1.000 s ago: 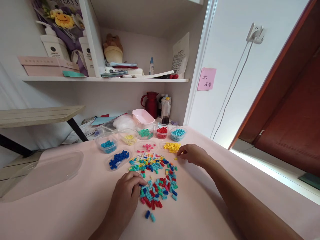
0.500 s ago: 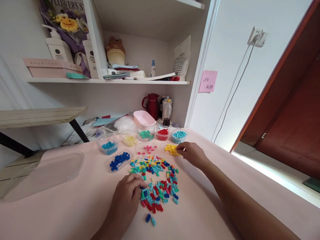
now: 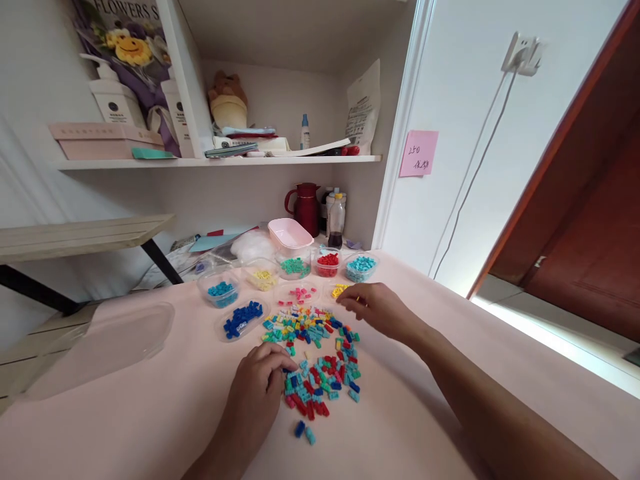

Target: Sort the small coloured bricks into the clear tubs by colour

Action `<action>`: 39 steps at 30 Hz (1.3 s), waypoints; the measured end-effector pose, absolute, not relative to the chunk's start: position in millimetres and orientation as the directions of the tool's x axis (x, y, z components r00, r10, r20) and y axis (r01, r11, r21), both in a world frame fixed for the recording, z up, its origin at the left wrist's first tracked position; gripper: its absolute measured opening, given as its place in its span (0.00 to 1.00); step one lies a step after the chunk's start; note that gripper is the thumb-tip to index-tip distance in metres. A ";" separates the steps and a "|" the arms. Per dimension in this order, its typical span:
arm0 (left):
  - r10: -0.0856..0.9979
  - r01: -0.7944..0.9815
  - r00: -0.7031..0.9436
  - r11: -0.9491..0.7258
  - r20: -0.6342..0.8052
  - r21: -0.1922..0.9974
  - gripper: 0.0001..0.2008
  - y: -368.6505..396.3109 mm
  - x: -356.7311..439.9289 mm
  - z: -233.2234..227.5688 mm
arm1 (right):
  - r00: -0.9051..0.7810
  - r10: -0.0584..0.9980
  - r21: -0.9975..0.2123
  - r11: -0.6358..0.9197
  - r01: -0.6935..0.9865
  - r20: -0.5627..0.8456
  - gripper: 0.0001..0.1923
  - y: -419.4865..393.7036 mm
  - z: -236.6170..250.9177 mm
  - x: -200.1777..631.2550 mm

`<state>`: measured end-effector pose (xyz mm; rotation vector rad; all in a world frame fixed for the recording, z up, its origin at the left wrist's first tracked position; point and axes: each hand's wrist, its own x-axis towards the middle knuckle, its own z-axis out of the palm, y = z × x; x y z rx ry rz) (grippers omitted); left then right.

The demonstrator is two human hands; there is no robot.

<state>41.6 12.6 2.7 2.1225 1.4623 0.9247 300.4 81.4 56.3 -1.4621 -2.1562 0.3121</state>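
A loose pile of small mixed-colour bricks point(image 3: 320, 357) lies on the pink table point(image 3: 150, 413). My left hand point(image 3: 255, 390) rests at the pile's left edge, fingertips curled onto the bricks. My right hand point(image 3: 377, 308) hovers over the sorted yellow bricks point(image 3: 340, 291), fingers bent together; whether it pinches a brick is hidden. Beyond the pile sit sorted groups: dark blue bricks point(image 3: 243, 318) on a clear lid, pink bricks point(image 3: 299, 295), and clear cups of blue point(image 3: 221, 291), pale yellow point(image 3: 262, 275), green point(image 3: 294, 267), red point(image 3: 327, 262) and light blue point(image 3: 361, 265) bricks.
A large clear lid point(image 3: 100, 343) lies at the table's left. A pink tub point(image 3: 289, 233), a red jug point(image 3: 306, 207) and bottles point(image 3: 336, 220) stand at the back under a shelf point(image 3: 220, 159). A wooden board point(image 3: 80, 233) juts in from the left. A door point(image 3: 590, 220) stands at right.
My right hand has drifted left from beside the yellow bricks to over them, toward the pile's far edge. My left hand stays at the pile's left edge.
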 end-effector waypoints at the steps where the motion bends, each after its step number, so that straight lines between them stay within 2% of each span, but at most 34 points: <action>1: 0.927 0.662 0.231 -0.372 0.294 0.651 0.18 12.5 41.6 2.7 | -0.369 0.892 -0.414 0.448 0.792 0.260 0.11 77.6 56.8 295.4; 4: 0.926 0.659 0.231 -0.375 0.299 0.652 0.18 13.0 42.0 2.9 | -0.537 0.818 -0.342 0.574 0.744 0.204 0.12 72.1 55.3 288.1; 6: 0.926 0.658 0.230 -0.374 0.299 0.654 0.18 13.6 42.4 3.5 | -0.577 0.797 -0.336 0.600 0.726 0.178 0.13 73.1 52.6 289.0; 11: 0.929 0.639 0.224 -0.369 0.295 0.675 0.18 13.4 43.0 5.3 | -0.551 0.824 -0.317 0.563 0.763 0.137 0.14 81.4 46.4 298.2; 17: 0.936 0.603 0.179 -0.348 0.303 0.718 0.17 9.3 43.8 5.7 | -0.478 0.877 -0.325 0.466 0.823 0.048 0.06 82.7 45.2 298.5; 24: 0.934 0.567 0.084 -0.331 0.347 0.755 0.17 8.3 43.0 6.4 | -0.634 0.773 -0.392 0.586 0.709 0.009 0.06 74.7 42.5 286.3; 26: 0.933 0.562 0.076 -0.331 0.352 0.758 0.17 8.5 42.7 6.1 | -0.654 0.756 -0.394 0.612 0.686 0.036 0.06 73.8 42.6 284.3; 30: 0.930 0.598 0.082 -0.334 0.359 0.728 0.18 8.1 42.9 6.0 | -0.637 0.749 -0.362 0.653 0.666 0.180 0.09 72.1 41.8 277.7; 33: 0.922 0.608 0.057 -0.336 0.383 0.719 0.18 7.6 43.0 6.9 | -0.678 0.689 -0.335 0.721 0.607 0.256 0.13 68.8 35.9 266.9; 36: 0.900 0.582 -0.016 -0.346 0.436 0.736 0.18 6.8 42.4 8.4 | -0.725 0.630 -0.280 0.775 0.566 0.279 0.14 65.7 26.9 255.5; 39: 0.875 0.558 -0.102 -0.343 0.473 0.755 0.17 5.6 41.3 10.2 | -0.725 0.629 -0.215 0.778 0.591 0.280 0.12 65.3 20.4 249.7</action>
